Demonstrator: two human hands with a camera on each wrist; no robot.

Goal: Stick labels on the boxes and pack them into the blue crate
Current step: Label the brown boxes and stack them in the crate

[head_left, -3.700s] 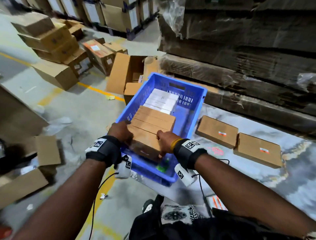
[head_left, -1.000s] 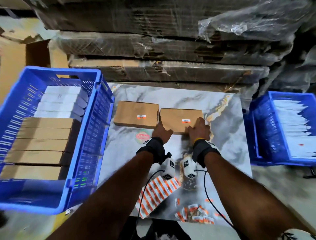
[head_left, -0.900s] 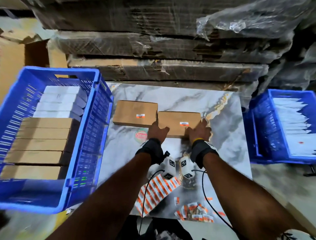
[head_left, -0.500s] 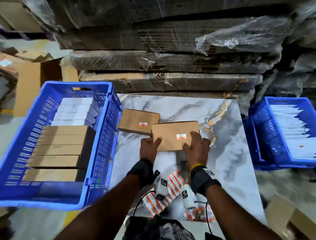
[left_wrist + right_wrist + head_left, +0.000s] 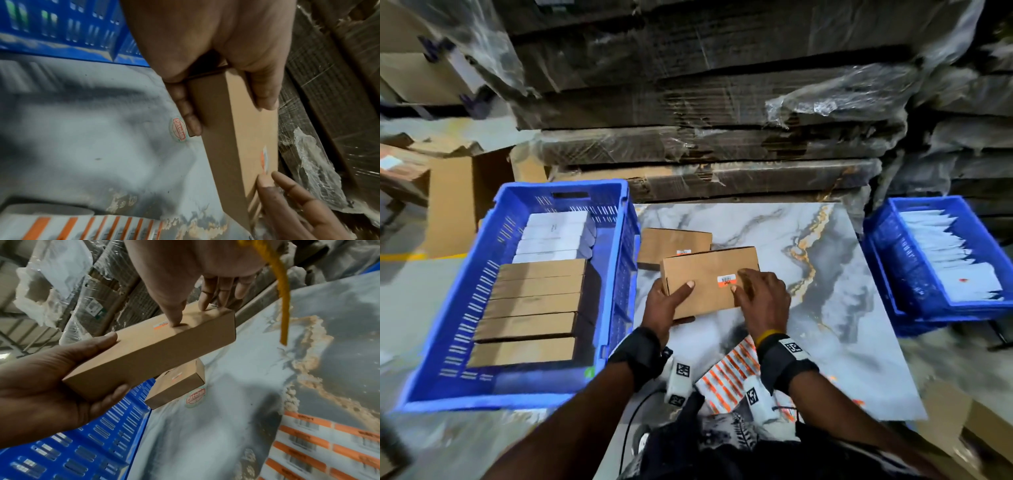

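A flat brown box [image 5: 702, 277] with an orange-and-white label [image 5: 726, 280] hangs tilted above the marble table [image 5: 842, 308]. My left hand [image 5: 671, 298] grips its left end, thumb on top and fingers underneath, as the right wrist view shows [image 5: 51, 378]. My right hand [image 5: 760, 294] rests thumb and fingertips on the box's top beside the label; the box's right end is free. A second labelled brown box [image 5: 671, 240] lies on the table behind it. The blue crate [image 5: 625, 219] on the left holds a row of brown boxes and white boxes.
Orange label sheets [image 5: 732, 373] lie at the table's near edge. A second blue crate [image 5: 883, 270] with white packets stands on the right. Plastic-wrapped cardboard stacks [image 5: 722, 137] wall off the back. An open carton [image 5: 452, 205] sits behind the left crate.
The right-hand box was lying on the table under both hands; it is now lifted, tilted and shifted left, partly over the other box. Earlier still both hands were at the crate.
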